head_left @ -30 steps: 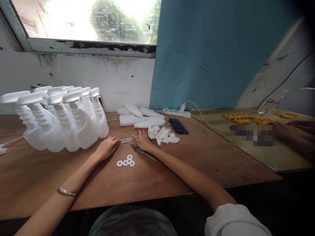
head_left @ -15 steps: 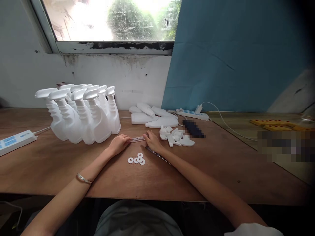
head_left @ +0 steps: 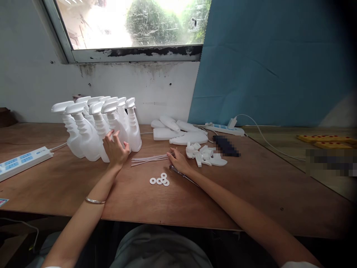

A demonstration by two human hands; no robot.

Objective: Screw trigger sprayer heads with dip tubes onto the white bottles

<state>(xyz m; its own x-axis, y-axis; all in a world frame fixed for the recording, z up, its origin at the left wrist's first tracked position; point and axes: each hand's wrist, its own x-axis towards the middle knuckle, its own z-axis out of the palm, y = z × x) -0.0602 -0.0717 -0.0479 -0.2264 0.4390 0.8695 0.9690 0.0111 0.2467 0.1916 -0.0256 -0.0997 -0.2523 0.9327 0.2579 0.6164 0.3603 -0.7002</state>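
My left hand (head_left: pixel 115 149) is raised in front of the white spray bottles (head_left: pixel 88 136), with its fingers apart and nothing in it. Several of these bottles stand upright in a tight group, each with a trigger head on top. I cannot tell whether the fingertips touch the nearest one. Thin white tubes (head_left: pixel 149 159) lie loosely fanned on the table, their right ends between the thumb and fingers of my right hand (head_left: pixel 179 160). Just below that hand lies a dark slim metal tool (head_left: pixel 182 175), partly behind the forearm. Several white ring washers (head_left: pixel 159 180) lie nearer to me.
White bottles without heads (head_left: pixel 189 138) lie at the back, with loose white trigger heads (head_left: pixel 205 155) in front of them. A blurred dark object (head_left: pixel 225 146) lies to their right. Power strips (head_left: pixel 26 160) and cables sit on the wooden table (head_left: pixel 134 204).
My left hand has let go of the tubes and moved left and up to the spray bottles, fingers spreading. My right hand stays at the tubes' right ends. The view has shifted slightly.
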